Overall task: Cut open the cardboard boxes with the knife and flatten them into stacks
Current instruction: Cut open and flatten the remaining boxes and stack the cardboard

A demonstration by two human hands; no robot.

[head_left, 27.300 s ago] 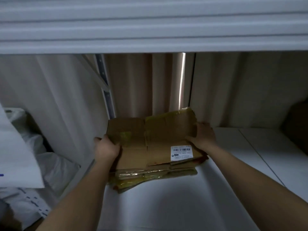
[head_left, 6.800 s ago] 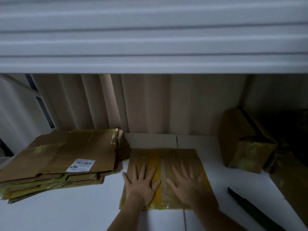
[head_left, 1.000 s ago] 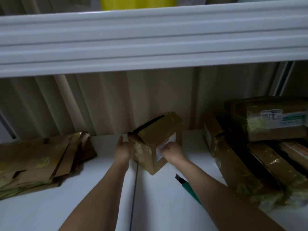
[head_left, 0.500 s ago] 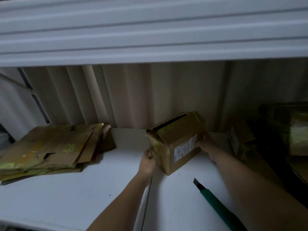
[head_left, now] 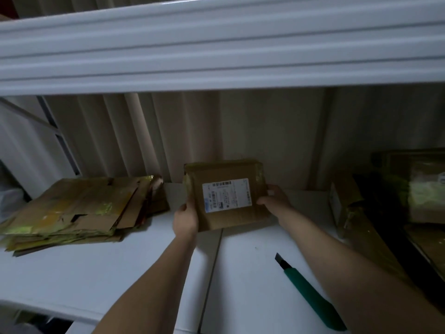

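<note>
A small brown cardboard box (head_left: 226,172) with a white shipping label faces me, held just above the white shelf (head_left: 96,273). My left hand (head_left: 185,221) grips its lower left corner and my right hand (head_left: 274,201) grips its right side. A green-handled utility knife (head_left: 310,295) lies on the shelf under my right forearm, blade pointing away from me, touched by neither hand. A stack of flattened cardboard (head_left: 79,210) with yellow tape lies at the left of the shelf.
Several taped cardboard boxes (head_left: 395,201) are piled at the right end of the shelf. An upper white shelf edge (head_left: 216,56) hangs overhead. A ribbed beige wall (head_left: 240,131) closes the back. The shelf's front edge runs along the lower left.
The box has been turned so its labelled face points at me and sits lower, squarer between my hands. My view shifted slightly right; the knife stayed where it lay.
</note>
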